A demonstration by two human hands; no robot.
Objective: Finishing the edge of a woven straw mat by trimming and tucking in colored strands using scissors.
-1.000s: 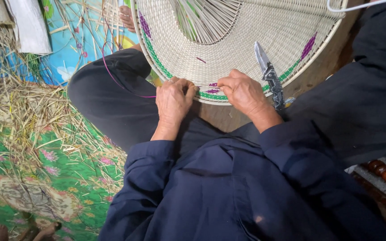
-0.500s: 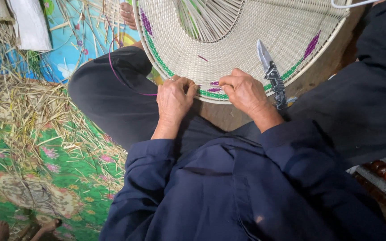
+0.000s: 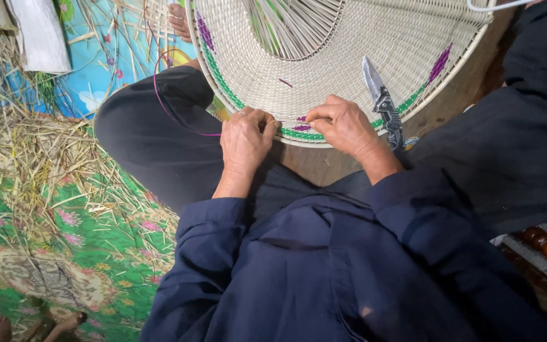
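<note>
We see a round woven basket (image 3: 343, 69) filling the upper middle of the frame, tilted toward us and resting against the person's dark-trousered lap, its near rim right at the two hands. Judging by how it lies, the work is well along: the pale wall is closely woven from the open centre, where bare spokes (image 3: 292, 25) fan out unwoven, to a green band near the rim with purple patches, and what looks left is the stretch of edge at the fingers. The left hand (image 3: 243, 140), at the centre of the frame, is curled with its fingertips pinched on the rim, and a thin purple strand (image 3: 163, 101) loops from under it up and out to the left over the knee; we judge that it grips this strand, though the exact hold is hidden. The right hand (image 3: 344, 126), just beside it to the right, pinches the same edge between thumb and fingers at a purple patch. A folding knife (image 3: 382, 101) sticks up just right of that hand, blade pointing into the basket; we cannot tell whether the hand holds it or it is tucked there. At lower left, loose straw (image 3: 39, 164) lies scattered over a green flowered mat (image 3: 58, 266), with a blue mat (image 3: 106, 69) at upper left.
</note>
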